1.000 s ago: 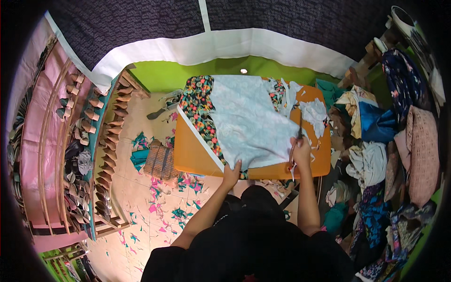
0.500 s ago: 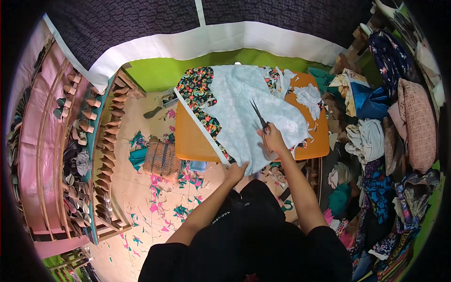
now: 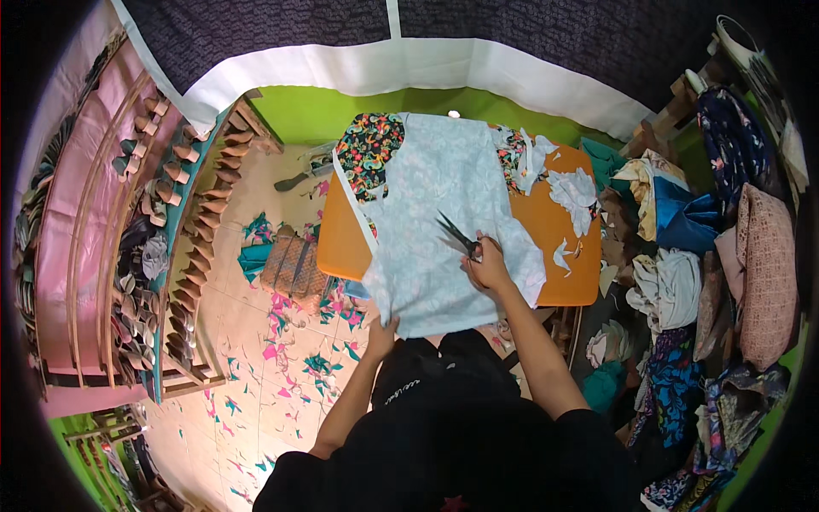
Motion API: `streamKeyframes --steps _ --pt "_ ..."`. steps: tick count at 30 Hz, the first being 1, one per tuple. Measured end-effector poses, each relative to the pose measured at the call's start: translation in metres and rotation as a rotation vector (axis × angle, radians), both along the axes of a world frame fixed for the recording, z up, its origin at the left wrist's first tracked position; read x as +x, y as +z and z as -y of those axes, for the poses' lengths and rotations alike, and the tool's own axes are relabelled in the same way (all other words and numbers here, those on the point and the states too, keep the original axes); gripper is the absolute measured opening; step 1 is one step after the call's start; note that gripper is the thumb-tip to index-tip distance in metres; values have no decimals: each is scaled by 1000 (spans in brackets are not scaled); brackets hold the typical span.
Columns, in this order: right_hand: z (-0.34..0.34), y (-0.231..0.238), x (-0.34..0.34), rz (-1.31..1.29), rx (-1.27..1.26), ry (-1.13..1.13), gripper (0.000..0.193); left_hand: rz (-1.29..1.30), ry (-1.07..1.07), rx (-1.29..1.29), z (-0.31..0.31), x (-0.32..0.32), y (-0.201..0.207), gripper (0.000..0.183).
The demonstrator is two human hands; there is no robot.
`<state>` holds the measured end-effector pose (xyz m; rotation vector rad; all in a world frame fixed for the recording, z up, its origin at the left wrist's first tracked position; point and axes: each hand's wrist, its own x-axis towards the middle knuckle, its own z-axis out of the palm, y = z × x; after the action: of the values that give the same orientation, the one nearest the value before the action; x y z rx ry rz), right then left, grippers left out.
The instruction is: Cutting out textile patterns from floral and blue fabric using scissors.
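Note:
A large pale blue-white piece of fabric (image 3: 452, 188) lies across an orange table (image 3: 559, 282), its near edge hanging over the front. Black floral fabric (image 3: 372, 145) shows from under it at the left and upper right. My left hand (image 3: 382, 337) pinches the fabric's near left corner. In my right hand (image 3: 488, 266) is a pair of dark scissors (image 3: 454, 230), its blades parted slightly and pointing up and left over the fabric. Whether the blades touch the cloth I cannot tell.
Pale fabric scraps (image 3: 573, 198) lie on the table's right side. Heaped cloth (image 3: 674, 290) fills the right. Racks of shoe forms (image 3: 200, 230) stand at the left. A brown checked bag (image 3: 293, 271) and colourful cuttings (image 3: 320, 367) are on the floor.
The pale fabric has been pulled toward me and straightened, covering more of the floral cloth. My left hand has moved left and nearer. The scissors have tilted further left and come lower.

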<state>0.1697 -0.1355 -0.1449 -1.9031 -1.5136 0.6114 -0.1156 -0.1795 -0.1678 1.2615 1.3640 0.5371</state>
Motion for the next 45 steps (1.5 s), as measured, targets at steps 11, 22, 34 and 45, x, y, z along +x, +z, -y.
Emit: streamKeyframes --steps 11,22,34,45 --pt "17 17 14 -485 -40 -240 27 739 280 -375 -11 59 32 42" --pt "84 47 -9 -575 -202 -76 21 631 178 -254 -5 55 30 49" --pt "210 82 -44 -838 -905 220 45 772 59 -424 1 29 36 52" --pt "211 84 -70 -998 -830 244 51 276 -44 -91 22 20 45 38"
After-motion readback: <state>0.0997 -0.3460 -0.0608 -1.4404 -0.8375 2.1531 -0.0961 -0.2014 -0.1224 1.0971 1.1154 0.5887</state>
